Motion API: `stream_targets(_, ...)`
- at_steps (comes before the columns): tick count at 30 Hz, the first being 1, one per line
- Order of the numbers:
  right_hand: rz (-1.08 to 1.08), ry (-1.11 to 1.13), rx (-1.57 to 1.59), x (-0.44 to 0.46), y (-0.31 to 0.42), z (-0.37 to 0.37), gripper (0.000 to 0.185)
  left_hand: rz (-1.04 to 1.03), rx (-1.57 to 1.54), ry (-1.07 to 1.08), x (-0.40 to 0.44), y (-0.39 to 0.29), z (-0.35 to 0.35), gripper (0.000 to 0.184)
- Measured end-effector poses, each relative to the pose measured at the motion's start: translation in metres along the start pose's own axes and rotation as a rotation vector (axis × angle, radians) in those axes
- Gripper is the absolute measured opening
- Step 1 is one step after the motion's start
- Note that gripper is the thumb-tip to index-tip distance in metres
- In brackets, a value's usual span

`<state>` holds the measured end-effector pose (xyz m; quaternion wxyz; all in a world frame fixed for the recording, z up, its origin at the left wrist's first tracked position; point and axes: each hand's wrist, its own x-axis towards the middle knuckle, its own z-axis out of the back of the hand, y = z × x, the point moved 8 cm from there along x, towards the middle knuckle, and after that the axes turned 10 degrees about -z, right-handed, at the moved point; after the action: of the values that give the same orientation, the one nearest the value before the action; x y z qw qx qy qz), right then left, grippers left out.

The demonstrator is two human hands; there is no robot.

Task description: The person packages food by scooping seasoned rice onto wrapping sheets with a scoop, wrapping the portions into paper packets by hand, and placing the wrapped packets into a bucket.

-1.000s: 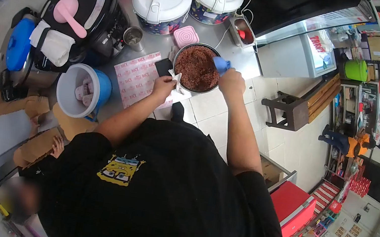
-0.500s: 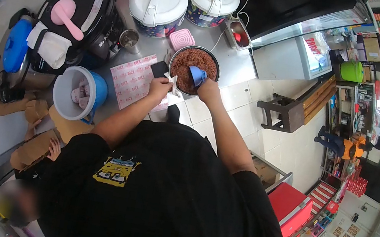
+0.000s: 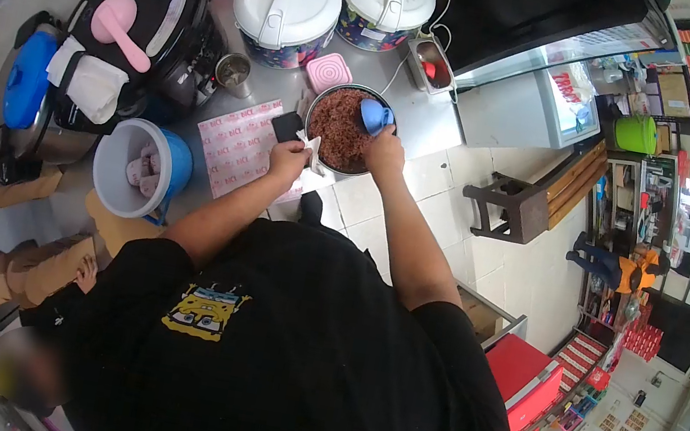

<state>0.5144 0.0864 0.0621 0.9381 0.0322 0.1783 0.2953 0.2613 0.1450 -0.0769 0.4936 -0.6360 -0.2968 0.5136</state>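
Note:
A round metal pot [image 3: 356, 172] of reddish-brown cooked rice [image 3: 334, 125] stands at the counter's front edge. My right hand [image 3: 384, 155] is closed round the handle of a blue scoop [image 3: 372, 116], which is over the rice at the pot's right side. At the pot's left rim, my left hand [image 3: 288, 158] is closed on a crumpled white cloth [image 3: 313, 152]. A flat black piece [image 3: 287, 125] sits just beyond those fingers; what it is, I cannot tell. Printed red-and-white paper [image 3: 234, 142] lies left of the pot.
Two white-lidded rice cookers [image 3: 287, 5] stand behind the pot, near a pink square lid [image 3: 329, 73] and a metal cup [image 3: 233, 71]. A blue bucket [image 3: 178, 174] and a large black cooker [image 3: 136, 16] are at left. Nearby, another person's hand [image 3: 85, 273] holds brown cardboard [image 3: 48, 271].
The blue scoop has tilted and shifted toward the pot's far right rim, with my right hand slightly higher. My left hand stays at the rim. The co-worker's cardboard has moved.

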Motion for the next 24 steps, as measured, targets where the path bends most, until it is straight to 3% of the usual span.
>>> stream_targets(4, 0.119, 0.130, 0.005, 0.000, -0.005, -0.001, 0.033, 0.045, -0.049, -0.030, 0.002, 0.008, -0.002, 0.009)
stream_targets(9, 0.127, 0.101, -0.120, -0.052, 0.016, 0.035, 0.042, 0.013, 0.094, -0.036, -0.008, -0.017, -0.002, 0.011)
stream_targets(12, 0.008, 0.017, -0.202, -0.065, 0.010, 0.077, 0.041, 0.013, -0.076, -0.078, -0.010, -0.001, -0.004, 0.015)
stream_targets(16, 0.019, 0.024, -0.259, -0.063, 0.002, 0.106, 0.030, 0.044, -0.241, -0.037, -0.011, 0.014, -0.002, 0.015)
stream_targets(19, 0.084, 0.081, -0.329, -0.073, 0.008, 0.097, 0.025, 0.088, -0.299, 0.045, -0.012, 0.016, -0.005, 0.013)
stream_targets(24, 0.149, 0.171, -0.398, -0.070, 0.022, 0.014, 0.034, 0.168, -0.420, 0.048, -0.019, 0.007, -0.009, 0.016)
